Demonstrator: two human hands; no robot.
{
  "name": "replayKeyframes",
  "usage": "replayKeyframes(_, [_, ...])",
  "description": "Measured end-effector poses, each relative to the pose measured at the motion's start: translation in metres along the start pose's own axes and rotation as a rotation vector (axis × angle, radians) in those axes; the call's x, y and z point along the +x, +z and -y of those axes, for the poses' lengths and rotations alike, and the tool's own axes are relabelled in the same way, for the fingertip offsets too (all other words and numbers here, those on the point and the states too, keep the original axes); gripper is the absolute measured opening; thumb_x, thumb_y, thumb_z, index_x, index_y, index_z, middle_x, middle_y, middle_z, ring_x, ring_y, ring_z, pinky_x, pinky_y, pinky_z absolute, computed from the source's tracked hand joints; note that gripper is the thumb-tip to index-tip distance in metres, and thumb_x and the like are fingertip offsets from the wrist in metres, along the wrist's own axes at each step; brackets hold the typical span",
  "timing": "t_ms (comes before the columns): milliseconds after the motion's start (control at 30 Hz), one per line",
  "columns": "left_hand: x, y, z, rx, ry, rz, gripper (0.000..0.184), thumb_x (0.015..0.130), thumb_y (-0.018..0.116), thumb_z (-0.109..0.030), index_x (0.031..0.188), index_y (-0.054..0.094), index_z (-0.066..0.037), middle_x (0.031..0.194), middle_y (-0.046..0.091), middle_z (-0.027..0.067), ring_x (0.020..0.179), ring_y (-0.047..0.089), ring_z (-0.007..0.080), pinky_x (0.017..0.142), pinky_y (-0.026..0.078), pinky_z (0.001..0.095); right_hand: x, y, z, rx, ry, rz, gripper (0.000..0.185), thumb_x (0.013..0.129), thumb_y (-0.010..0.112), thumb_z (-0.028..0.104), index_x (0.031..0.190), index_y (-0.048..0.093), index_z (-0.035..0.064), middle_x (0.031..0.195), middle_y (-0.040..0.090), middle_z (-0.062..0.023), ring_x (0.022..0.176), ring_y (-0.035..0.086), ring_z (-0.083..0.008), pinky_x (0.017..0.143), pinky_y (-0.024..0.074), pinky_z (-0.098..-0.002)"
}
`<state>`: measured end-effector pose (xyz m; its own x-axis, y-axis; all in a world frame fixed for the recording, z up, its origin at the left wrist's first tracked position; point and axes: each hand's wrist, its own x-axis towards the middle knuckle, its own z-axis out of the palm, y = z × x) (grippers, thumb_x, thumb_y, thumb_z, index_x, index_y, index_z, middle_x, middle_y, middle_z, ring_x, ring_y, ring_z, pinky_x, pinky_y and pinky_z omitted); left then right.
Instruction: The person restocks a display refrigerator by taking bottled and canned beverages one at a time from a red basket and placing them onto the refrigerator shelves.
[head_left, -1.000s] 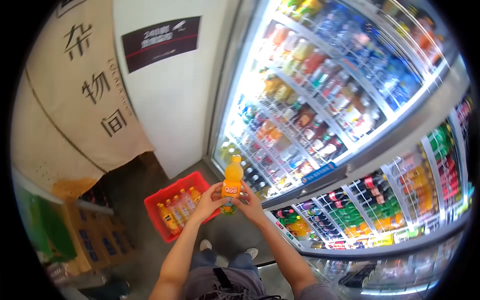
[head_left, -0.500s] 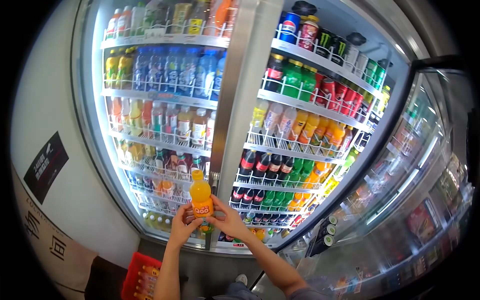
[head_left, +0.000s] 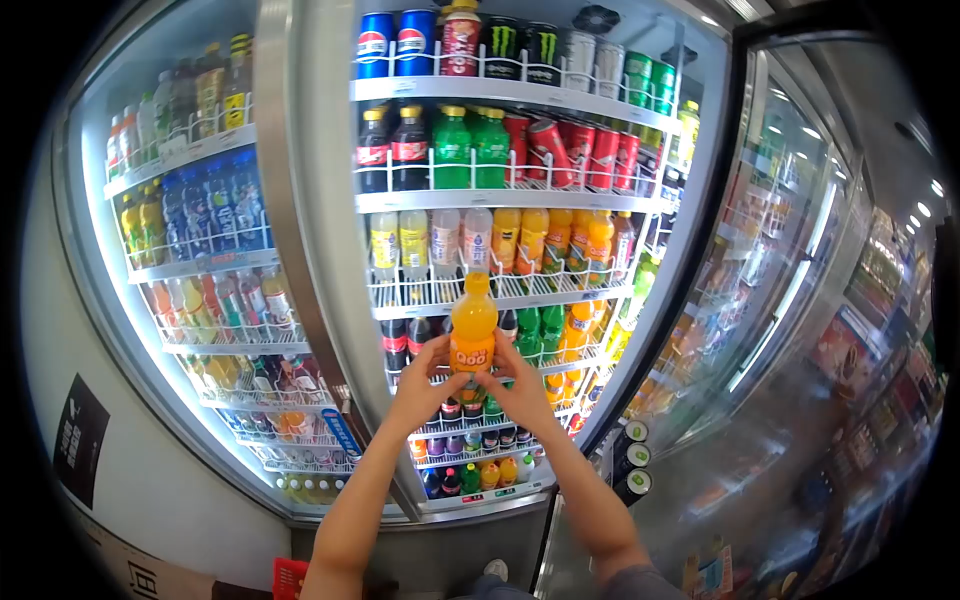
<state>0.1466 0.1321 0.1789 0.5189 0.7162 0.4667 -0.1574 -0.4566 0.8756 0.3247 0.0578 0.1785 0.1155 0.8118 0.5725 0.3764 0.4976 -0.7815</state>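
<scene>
An orange Qoo bottle (head_left: 473,325) with an orange cap stands upright between my two hands, in front of the fridge shelves. My left hand (head_left: 425,385) grips its left side and my right hand (head_left: 518,385) its right side, thumbs on the front near the label. Behind the bottle, the middle shelf (head_left: 520,298) of the right-hand fridge section holds yellow, clear and orange bottles in rows. Similar orange bottles (head_left: 598,240) stand at that shelf's right end. The held bottle's lower part is partly covered by my thumbs.
The right fridge door (head_left: 690,270) stands open, with several cans (head_left: 633,457) low beside it. At the left, another glass-fronted fridge section (head_left: 190,250) is full of drinks. A red crate (head_left: 290,578) shows at the bottom edge. A shoe (head_left: 495,568) is on the floor.
My view has swung right, from the crate and wall to the right-hand fridge section. Both hands still hold the bottle, now before its shelves. The crate has slipped almost out of view.
</scene>
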Motion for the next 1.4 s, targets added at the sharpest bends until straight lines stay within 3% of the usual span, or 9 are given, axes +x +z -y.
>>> replayKeyframes(267, [0.113, 0.098, 0.008, 0.083, 0.049, 0.066, 0.068, 0.087, 0.07, -0.01, 0.146, 0.038, -0.001, 0.129, 0.058, 0.0142, 0.117, 0.057, 0.0206, 0.093, 0.049, 0.0334, 0.046, -0.109, -0.034, -0.118, 0.008, -0.165, 0.075, 0.089, 0.067, 0.007, 0.152, 0.027, 0.0075, 0.133, 0.058, -0.0183, 0.121, 0.058, -0.0292, 0.092, 0.0523, -0.036])
replayKeyframes(433, [0.175, 0.14, 0.005, 0.075, 0.144, 0.06, 0.068, 0.087, 0.07, -0.013, 0.144, 0.038, 0.002, 0.126, 0.06, 0.0202, 0.111, 0.061, 0.0232, 0.089, 0.052, 0.0323, 0.077, -0.162, -0.037, -0.168, -0.024, -0.23, 0.074, 0.089, 0.066, 0.006, 0.151, 0.026, 0.0052, 0.136, 0.054, -0.0199, 0.122, 0.058, -0.0327, 0.09, 0.0551, -0.0368])
replayKeyframes(567, [0.216, 0.162, 0.028, -0.034, 0.164, 0.133, 0.071, 0.088, 0.07, -0.013, 0.148, 0.034, 0.0, 0.136, 0.053, 0.0148, 0.122, 0.054, 0.0214, 0.095, 0.049, 0.0334, 0.094, -0.19, -0.052, -0.354, -0.089, -0.334, 0.074, 0.086, 0.068, 0.004, 0.15, 0.029, 0.0033, 0.13, 0.054, -0.0181, 0.113, 0.062, -0.0314, 0.086, 0.057, -0.0354])
replayKeyframes(700, [0.238, 0.174, 0.032, 0.28, 0.308, 0.008, 0.065, 0.085, 0.073, -0.013, 0.141, 0.043, 0.0, 0.122, 0.052, 0.0168, 0.114, 0.057, 0.026, 0.09, 0.052, 0.0327, 0.113, -0.202, -0.071, -0.228, -0.106, -0.363, 0.07, 0.085, 0.068, 0.004, 0.147, 0.034, 0.0021, 0.13, 0.051, -0.0186, 0.116, 0.058, -0.0316, 0.083, 0.0569, -0.0346])
replayKeyframes(900, [0.276, 0.171, 0.057, 0.212, 0.341, -0.054, 0.06, 0.082, 0.073, -0.009, 0.136, 0.048, 0.001, 0.115, 0.056, 0.0143, 0.107, 0.061, 0.0239, 0.087, 0.053, 0.0322, 0.146, -0.204, -0.095, -0.361, -0.165, -0.386, 0.063, 0.087, 0.066, 0.006, 0.144, 0.039, 0.004, 0.121, 0.061, -0.0229, 0.107, 0.063, -0.0319, 0.082, 0.057, -0.0337])
replayKeyframes(1033, [0.293, 0.17, 0.071, 0.168, 0.356, -0.067, 0.059, 0.082, 0.074, -0.009, 0.134, 0.049, 0.001, 0.113, 0.059, 0.0149, 0.105, 0.062, 0.0242, 0.086, 0.053, 0.0313, 0.161, -0.203, -0.115, -0.324, -0.202, -0.439, 0.06, 0.087, 0.066, 0.005, 0.141, 0.041, 0.0026, 0.12, 0.061, -0.0229, 0.111, 0.062, -0.0325, 0.08, 0.0562, -0.0363])
replayKeyframes(1133, [0.303, 0.175, 0.077, 0.131, 0.359, -0.072, 0.057, 0.082, 0.074, -0.009, 0.133, 0.05, 0.001, 0.113, 0.06, 0.0154, 0.105, 0.063, 0.0247, 0.084, 0.054, 0.0311, 0.168, -0.21, -0.124, -0.377, -0.243, -0.463, 0.056, 0.085, 0.072, 0.007, 0.134, 0.045, 0.005, 0.122, 0.063, -0.0175, 0.115, 0.063, -0.0319, 0.093, 0.051, -0.0381])
replayKeyframes(1333, [0.322, 0.187, 0.077, 0.089, 0.432, -0.084, 0.053, 0.081, 0.075, -0.01, 0.129, 0.055, 0.001, 0.11, 0.063, 0.0159, 0.105, 0.064, 0.0265, 0.081, 0.054, 0.0333, 0.173, -0.219, -0.112, -0.333, -0.218, -0.477, 0.055, 0.087, 0.071, 0.009, 0.134, 0.044, 0.0048, 0.123, 0.063, -0.0186, 0.116, 0.062, -0.0311, 0.091, 0.0527, -0.0373])
replayKeyframes(1400, [0.332, 0.187, 0.092, 0.248, 0.475, -0.111, 0.056, 0.081, 0.077, -0.018, 0.129, 0.055, 0.0, 0.107, 0.065, 0.0165, 0.099, 0.065, 0.0299, 0.084, 0.052, 0.0372, 0.179, -0.22, -0.13, -0.348, -0.215, -0.48, 0.055, 0.087, 0.071, 0.008, 0.134, 0.044, 0.005, 0.124, 0.062, -0.0186, 0.117, 0.061, -0.0313, 0.09, 0.053, -0.037])
